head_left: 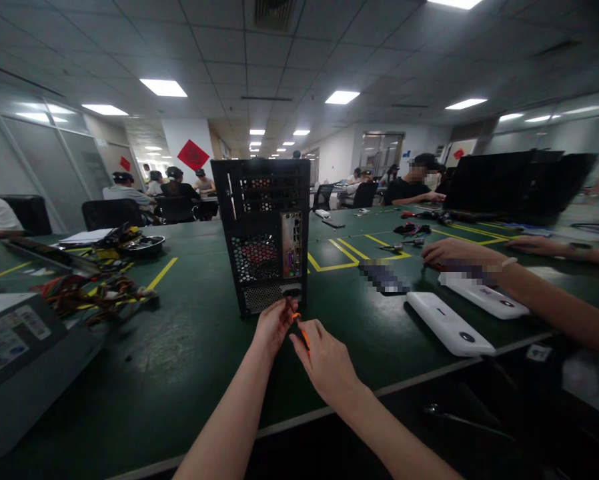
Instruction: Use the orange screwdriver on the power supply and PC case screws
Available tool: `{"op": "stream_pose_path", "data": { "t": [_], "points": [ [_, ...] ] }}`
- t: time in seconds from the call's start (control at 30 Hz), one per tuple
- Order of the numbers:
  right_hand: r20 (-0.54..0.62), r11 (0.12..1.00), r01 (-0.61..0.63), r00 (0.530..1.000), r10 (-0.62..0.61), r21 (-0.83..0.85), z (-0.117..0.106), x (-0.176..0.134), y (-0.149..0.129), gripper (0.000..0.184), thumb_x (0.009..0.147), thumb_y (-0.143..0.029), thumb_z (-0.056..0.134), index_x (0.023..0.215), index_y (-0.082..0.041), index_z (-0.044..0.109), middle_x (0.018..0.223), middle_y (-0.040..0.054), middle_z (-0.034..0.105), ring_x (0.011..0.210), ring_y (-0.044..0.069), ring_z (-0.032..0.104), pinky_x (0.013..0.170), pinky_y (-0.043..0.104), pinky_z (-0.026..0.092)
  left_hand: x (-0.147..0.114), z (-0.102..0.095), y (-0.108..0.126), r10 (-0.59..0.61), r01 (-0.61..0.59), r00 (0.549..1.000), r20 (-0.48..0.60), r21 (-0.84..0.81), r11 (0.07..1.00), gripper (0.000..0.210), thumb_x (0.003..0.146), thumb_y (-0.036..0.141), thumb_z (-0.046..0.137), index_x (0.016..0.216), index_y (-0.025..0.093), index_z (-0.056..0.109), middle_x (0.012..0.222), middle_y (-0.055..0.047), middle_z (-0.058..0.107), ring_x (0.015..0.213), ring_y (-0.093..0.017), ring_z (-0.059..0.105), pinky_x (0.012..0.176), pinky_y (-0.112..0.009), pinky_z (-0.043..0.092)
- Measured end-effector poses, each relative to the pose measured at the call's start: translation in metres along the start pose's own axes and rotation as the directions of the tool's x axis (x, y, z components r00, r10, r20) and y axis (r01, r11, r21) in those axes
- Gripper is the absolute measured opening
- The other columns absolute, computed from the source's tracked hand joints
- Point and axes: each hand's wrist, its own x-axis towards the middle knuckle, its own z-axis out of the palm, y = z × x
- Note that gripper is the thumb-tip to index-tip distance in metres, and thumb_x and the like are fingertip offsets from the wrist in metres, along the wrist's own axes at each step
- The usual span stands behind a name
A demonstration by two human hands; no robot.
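Note:
A black computer case stands upright on the green table, its rear panel with perforated vents and ports facing me. My right hand is wrapped round a screwdriver with an orange and black handle, which points up toward the case's lower back. Just left of it, my left hand is closed, its fingertips pinched near the screwdriver's front end, close to the power supply area at the case's bottom. What lies between those fingertips is too small to make out, and the screwdriver's tip is hidden.
At left lie a grey metal power supply unit and tangled cables. On the right are two white oblong devices, a phone, a co-worker's hand and black monitors. Yellow tape marks the table.

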Motion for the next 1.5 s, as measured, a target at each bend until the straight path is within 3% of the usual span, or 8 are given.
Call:
{"op": "stream_pose_path", "data": {
  "t": [0.23,0.5,0.83,1.0,1.07,1.2,1.33,1.5],
  "points": [
    [0.160,0.912,0.382,0.920,-0.359,-0.151,-0.012,0.004,0.011,0.020,0.077,-0.004,0.039,0.085,-0.018,0.050,0.091,0.0089,0.055,0.082,0.020,0.050,0.069,0.032,0.041,0.002,0.002,0.000,0.005,-0.005,1.000,-0.014,0.002,1.000,0.009,0.074,0.006,0.049,0.073,0.008,0.059,0.068,-0.008,0.064,0.059,-0.010,0.059,0.052,-0.019,0.045],
    [0.067,0.992,-0.126,0.990,0.124,0.013,-0.014,0.019,0.002,0.006,0.081,-0.023,0.044,0.084,-0.018,0.047,0.070,0.0052,0.054,0.056,0.018,0.053,0.047,0.027,0.035,0.001,0.002,0.000,0.033,-0.032,0.999,-0.016,0.066,0.997,0.010,0.073,0.005,0.049,0.073,0.008,0.059,0.072,-0.010,0.064,0.058,-0.010,0.059,0.052,-0.019,0.045],
    [0.097,0.977,-0.209,0.972,0.212,-0.042,-0.003,0.017,-0.009,0.009,0.078,-0.016,0.041,0.087,-0.018,0.044,0.088,0.0103,0.052,0.060,0.016,0.056,0.049,0.026,0.036,0.000,0.000,0.001,-0.016,0.016,0.999,0.031,0.024,1.000,0.011,0.074,0.010,0.051,0.081,0.008,0.059,0.074,-0.010,0.065,0.061,-0.012,0.061,0.054,-0.021,0.047],
    [0.361,0.697,-0.493,0.867,0.344,0.521,0.014,0.014,0.000,0.016,0.085,-0.026,0.025,0.097,-0.019,0.033,0.063,-0.0012,0.054,0.038,0.010,0.048,0.038,0.022,0.036,0.005,-0.003,0.000,-0.059,0.058,0.998,0.019,0.040,0.998,0.007,0.072,0.009,0.054,0.076,0.008,0.059,0.066,-0.007,0.064,0.053,-0.009,0.058,0.047,-0.018,0.044],
    [0.331,0.666,-0.461,0.887,0.322,0.587,0.018,0.008,0.000,0.019,0.082,-0.028,0.033,0.099,-0.019,0.033,0.074,0.0013,0.057,0.045,0.011,0.053,0.041,0.024,0.042,0.007,-0.003,0.000,-0.045,0.045,0.999,-0.001,0.037,0.998,0.003,0.071,0.008,0.056,0.071,0.008,0.059,0.062,-0.006,0.063,0.049,-0.008,0.057,0.045,-0.017,0.043],
    [0.024,0.924,-0.101,0.995,0.099,0.369,0.012,-0.012,0.001,0.040,0.067,-0.009,0.051,0.105,-0.019,0.041,0.109,0.0103,0.047,0.092,0.018,0.055,0.075,0.030,0.048,0.008,-0.001,0.001,-0.033,0.034,0.999,-0.021,0.048,0.998,0.005,0.068,0.009,0.060,0.064,0.008,0.058,0.058,-0.006,0.062,0.048,-0.008,0.055,0.044,-0.016,0.042],
    [-0.080,0.953,0.293,0.951,-0.299,-0.072,0.008,-0.020,0.006,0.033,0.076,-0.002,0.036,0.103,-0.016,0.050,0.118,0.0139,0.046,0.095,0.020,0.054,0.075,0.031,0.048,0.004,0.000,0.003,-0.036,0.037,0.999,-0.002,0.057,0.998,0.007,0.070,0.012,0.058,0.065,0.008,0.058,0.059,-0.007,0.062,0.050,-0.008,0.056,0.045,-0.015,0.042],
    [-0.103,0.903,0.192,0.963,-0.248,-0.384,-0.002,0.000,0.003,0.021,0.082,-0.016,0.041,0.099,-0.018,0.054,0.089,0.0091,0.058,0.066,0.016,0.057,0.058,0.028,0.046,0.004,-0.004,-0.001,-0.056,0.046,0.995,0.081,0.123,0.991,0.011,0.075,0.008,0.048,0.072,0.006,0.058,0.066,-0.010,0.063,0.052,-0.011,0.058,0.051,-0.021,0.045]
  ]
}}
